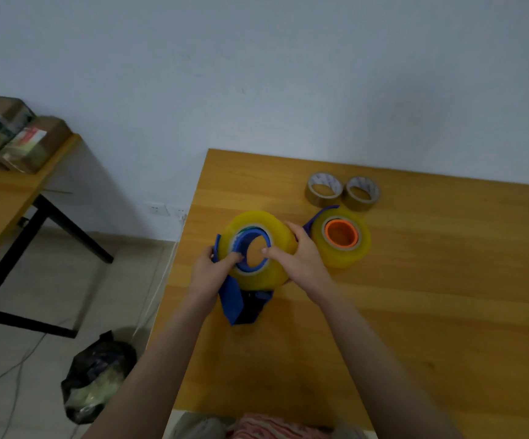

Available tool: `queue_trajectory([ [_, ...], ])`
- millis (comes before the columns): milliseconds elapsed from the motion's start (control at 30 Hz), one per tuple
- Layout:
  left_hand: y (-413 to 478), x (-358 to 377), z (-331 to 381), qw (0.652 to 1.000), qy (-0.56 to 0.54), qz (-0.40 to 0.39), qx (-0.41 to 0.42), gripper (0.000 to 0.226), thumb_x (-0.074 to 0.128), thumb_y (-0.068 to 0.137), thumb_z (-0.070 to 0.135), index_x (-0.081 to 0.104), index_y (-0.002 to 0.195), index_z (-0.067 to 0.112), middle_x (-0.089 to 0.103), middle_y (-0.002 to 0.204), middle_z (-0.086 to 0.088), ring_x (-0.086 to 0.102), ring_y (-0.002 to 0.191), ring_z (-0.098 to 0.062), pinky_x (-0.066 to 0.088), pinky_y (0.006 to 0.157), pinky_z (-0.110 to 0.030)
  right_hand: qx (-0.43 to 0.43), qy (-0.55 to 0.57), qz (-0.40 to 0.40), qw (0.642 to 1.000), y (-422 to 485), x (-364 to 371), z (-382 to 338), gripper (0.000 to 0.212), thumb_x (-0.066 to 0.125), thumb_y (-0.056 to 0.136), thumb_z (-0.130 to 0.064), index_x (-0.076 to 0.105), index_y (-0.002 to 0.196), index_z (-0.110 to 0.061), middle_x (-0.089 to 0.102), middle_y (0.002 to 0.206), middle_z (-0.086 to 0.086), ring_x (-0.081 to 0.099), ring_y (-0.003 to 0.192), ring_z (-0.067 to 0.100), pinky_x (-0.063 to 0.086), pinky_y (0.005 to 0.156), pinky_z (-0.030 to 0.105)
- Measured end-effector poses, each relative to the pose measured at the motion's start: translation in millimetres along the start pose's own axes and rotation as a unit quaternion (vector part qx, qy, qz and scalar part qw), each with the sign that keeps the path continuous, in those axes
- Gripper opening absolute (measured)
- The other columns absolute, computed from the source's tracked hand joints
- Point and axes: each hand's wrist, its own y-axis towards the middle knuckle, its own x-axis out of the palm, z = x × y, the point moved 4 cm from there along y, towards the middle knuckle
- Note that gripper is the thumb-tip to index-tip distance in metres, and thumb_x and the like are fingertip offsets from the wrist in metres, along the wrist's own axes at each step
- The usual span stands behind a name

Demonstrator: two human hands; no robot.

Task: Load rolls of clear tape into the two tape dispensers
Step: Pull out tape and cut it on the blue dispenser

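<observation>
A thick roll of clear yellowish tape (276, 236) sits over the blue hub of a blue tape dispenser (241, 304) near the table's left edge. My left hand (207, 269) holds the dispenser's left side, with its thumb curled onto the hub rim. From the right, my right hand (301, 253) grips the roll, thumb hooked into the core. A second clear roll (352, 248) stands just right of it on an orange hub; a blue dispenser part (315, 217) shows behind it.
Two small brown tape rolls (323, 188) (362, 193) lie near the wooden table's (431, 312) far edge. A second table with cardboard boxes (19, 134) stands at left. A black bag (98, 375) and cables lie on the floor.
</observation>
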Motion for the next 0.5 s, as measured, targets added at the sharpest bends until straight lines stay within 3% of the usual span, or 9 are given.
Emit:
queue_trajectory([
  [67, -1.5, 1.8, 2.8, 0.999, 0.038, -0.006, 0.026, 0.033, 0.071, 0.081, 0.016, 0.056, 0.109, 0.010, 0.063, 0.101, -0.009, 0.062, 0.091, -0.026, 0.052, 0.078, -0.043, -0.041, -0.008, 0.010, 0.999, -12.6, -0.4, 1.7, 0.069, 0.073, 0.081, -0.030, 0.034, 0.139, -0.031, 0.039, 0.106, -0.038, 0.044, 0.086, -0.025, 0.041, 0.068, 0.007],
  [200, -8.5, 5.4, 5.0, 0.988, 0.118, 0.047, 0.087, 0.031, 0.068, 0.082, 0.012, 0.052, 0.108, 0.006, 0.057, 0.096, -0.008, 0.055, 0.084, -0.022, 0.045, 0.061, -0.027, -0.098, -0.034, 0.008, 0.995, -30.8, 2.6, 4.5, 0.070, 0.076, 0.079, -0.024, 0.035, 0.136, -0.031, 0.040, 0.111, -0.035, 0.037, 0.091, -0.037, 0.038, 0.069, -0.003],
  [300, -15.2, 8.7, 3.9, 0.978, 0.136, 0.087, 0.130, 0.032, 0.067, 0.083, 0.008, 0.053, 0.111, 0.000, 0.055, 0.093, -0.009, 0.052, 0.082, -0.021, 0.041, 0.065, -0.031, -0.101, -0.036, -0.002, 0.994, -39.6, -1.5, 4.8, 0.061, 0.073, 0.081, -0.028, 0.037, 0.131, -0.032, 0.048, 0.117, -0.020, 0.044, 0.097, -0.025, 0.044, 0.073, 0.004],
  [367, -18.9, 12.2, 3.2, 0.973, 0.141, 0.093, 0.155, 0.033, 0.068, 0.082, 0.008, 0.053, 0.111, -0.001, 0.055, 0.093, -0.009, 0.052, 0.082, -0.022, 0.040, 0.066, -0.031, -0.100, -0.048, -0.011, 0.994, -42.6, -6.2, 3.3, 0.057, 0.071, 0.082, -0.036, 0.038, 0.129, -0.032, 0.050, 0.114, -0.020, 0.050, 0.099, -0.013, 0.047, 0.075, 0.014],
  [500, -23.9, 20.7, 6.5, 0.963, 0.155, 0.075, 0.206, 0.036, 0.070, 0.080, 0.008, 0.054, 0.112, 0.004, 0.054, 0.094, -0.004, 0.052, 0.083, -0.018, 0.037, 0.055, -0.015, -0.093, -0.055, -0.024, 0.994, -40.0, -18.1, -0.1, 0.056, 0.067, 0.083, -0.045, 0.043, 0.130, -0.028, 0.053, 0.118, -0.016, 0.051, 0.103, -0.004, 0.046, 0.077, 0.016],
])
